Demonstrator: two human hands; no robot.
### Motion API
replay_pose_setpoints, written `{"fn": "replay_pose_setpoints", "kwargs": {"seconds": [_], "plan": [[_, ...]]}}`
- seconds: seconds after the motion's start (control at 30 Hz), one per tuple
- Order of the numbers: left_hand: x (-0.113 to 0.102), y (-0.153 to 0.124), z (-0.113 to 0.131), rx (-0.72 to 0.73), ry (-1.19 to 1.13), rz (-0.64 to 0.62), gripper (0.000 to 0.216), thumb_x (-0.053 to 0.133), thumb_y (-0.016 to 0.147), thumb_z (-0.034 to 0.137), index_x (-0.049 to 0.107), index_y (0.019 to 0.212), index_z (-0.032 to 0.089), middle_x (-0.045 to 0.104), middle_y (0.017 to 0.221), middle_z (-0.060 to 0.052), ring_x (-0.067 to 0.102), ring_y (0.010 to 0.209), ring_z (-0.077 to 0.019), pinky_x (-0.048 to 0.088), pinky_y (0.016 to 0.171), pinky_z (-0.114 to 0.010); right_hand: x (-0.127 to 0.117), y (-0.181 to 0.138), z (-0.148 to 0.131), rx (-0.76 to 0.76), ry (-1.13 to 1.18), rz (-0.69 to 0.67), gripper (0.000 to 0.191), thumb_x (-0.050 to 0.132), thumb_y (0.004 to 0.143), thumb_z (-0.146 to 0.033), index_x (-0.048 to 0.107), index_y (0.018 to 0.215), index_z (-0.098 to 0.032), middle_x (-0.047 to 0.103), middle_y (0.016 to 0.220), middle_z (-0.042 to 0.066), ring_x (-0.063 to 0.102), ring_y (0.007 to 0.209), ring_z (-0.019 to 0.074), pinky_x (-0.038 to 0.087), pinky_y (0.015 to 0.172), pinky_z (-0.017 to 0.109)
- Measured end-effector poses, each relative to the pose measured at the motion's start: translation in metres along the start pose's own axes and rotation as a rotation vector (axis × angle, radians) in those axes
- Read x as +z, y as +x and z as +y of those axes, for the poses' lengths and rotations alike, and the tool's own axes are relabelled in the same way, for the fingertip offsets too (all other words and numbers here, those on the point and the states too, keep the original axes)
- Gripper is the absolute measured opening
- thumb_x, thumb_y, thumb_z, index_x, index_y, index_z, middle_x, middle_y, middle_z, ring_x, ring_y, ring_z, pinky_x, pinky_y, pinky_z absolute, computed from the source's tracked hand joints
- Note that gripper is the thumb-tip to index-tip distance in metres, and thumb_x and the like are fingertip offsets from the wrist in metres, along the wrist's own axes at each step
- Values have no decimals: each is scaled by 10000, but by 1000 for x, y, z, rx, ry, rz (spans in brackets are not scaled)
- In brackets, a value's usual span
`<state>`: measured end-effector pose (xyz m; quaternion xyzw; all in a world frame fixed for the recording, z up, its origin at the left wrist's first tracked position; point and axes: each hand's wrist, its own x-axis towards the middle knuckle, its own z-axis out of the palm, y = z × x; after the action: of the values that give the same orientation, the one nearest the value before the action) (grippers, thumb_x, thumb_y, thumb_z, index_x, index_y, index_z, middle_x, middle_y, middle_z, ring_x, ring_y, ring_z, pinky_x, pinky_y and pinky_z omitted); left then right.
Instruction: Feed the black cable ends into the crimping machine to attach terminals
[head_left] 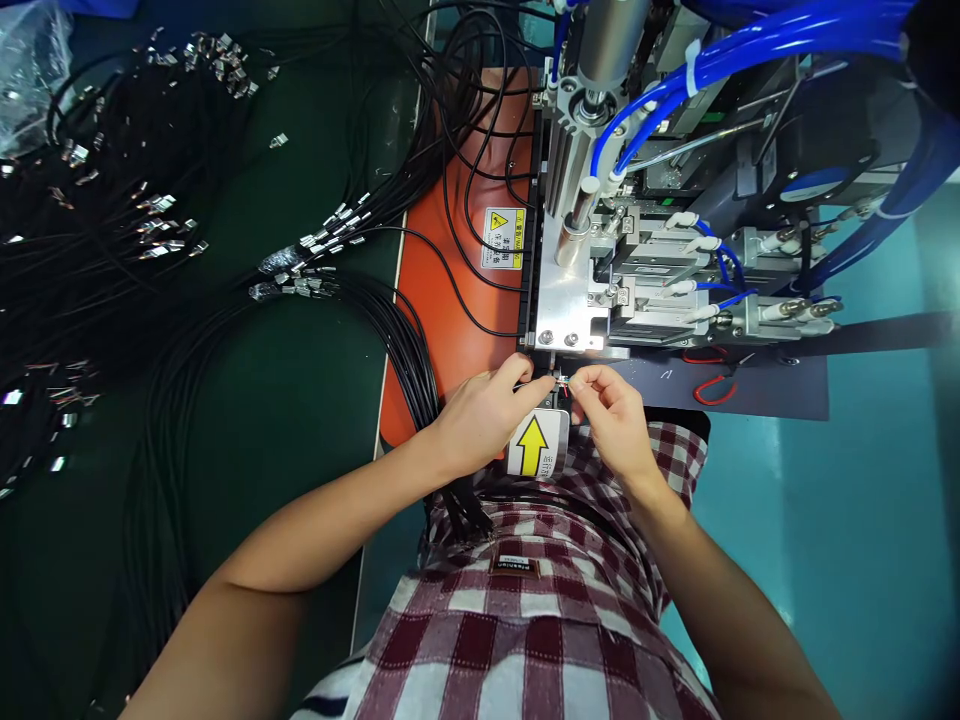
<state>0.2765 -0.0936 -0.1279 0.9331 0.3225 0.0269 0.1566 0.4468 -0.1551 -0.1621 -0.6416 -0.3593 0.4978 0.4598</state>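
Observation:
At the near end of the machine (574,300), my left hand (487,405) is closed in a pinch on the end of a cable, whose body is mostly hidden by the fingers. My right hand (615,410) pinches from the other side at small coloured wires (564,383) that stick out of that cable end. Fingertips of both hands almost meet there. Right below them is a white label with a yellow arrow (532,445). Beside my left forearm a bundle of black cables (412,350) hangs over the table edge toward my lap.
Cable bundles with metal connectors (330,235) lie on the dark green table (285,420), with more connectors (161,225) farther left. Black cables loop over the orange surface (457,330) beside a warning label (502,238). Red-handled scissors (712,385) lie right of my hands. Blue air hoses (750,50) arch over the machine.

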Motion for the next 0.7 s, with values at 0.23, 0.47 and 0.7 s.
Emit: {"fn": "replay_pose_setpoints", "kwargs": {"seconds": [0.23,0.47,0.7], "plan": [[-4,1,3,11,126,-78,326,424,921,129,564,1211,178,564,996,-100,592,753,-157,504,661,-276,5,-4,0,35,-34,59,161,562,876,-344,545,793,-208,510,559,-45,500,497,123,381,505,263],[-6,1,4,40,177,-69,322,380,942,150,549,1214,177,563,1002,-95,586,726,-152,504,651,-276,1,-4,1,45,4,36,180,596,849,-371,570,801,-200,542,644,-25,504,528,122,413,513,263],[-8,2,4,23,157,-84,290,401,937,154,575,1168,178,562,999,-87,584,714,-150,506,653,-281,-2,-3,0,-128,-132,160,153,608,850,-342,635,863,-192,582,736,11,477,604,134,408,572,269]]}}
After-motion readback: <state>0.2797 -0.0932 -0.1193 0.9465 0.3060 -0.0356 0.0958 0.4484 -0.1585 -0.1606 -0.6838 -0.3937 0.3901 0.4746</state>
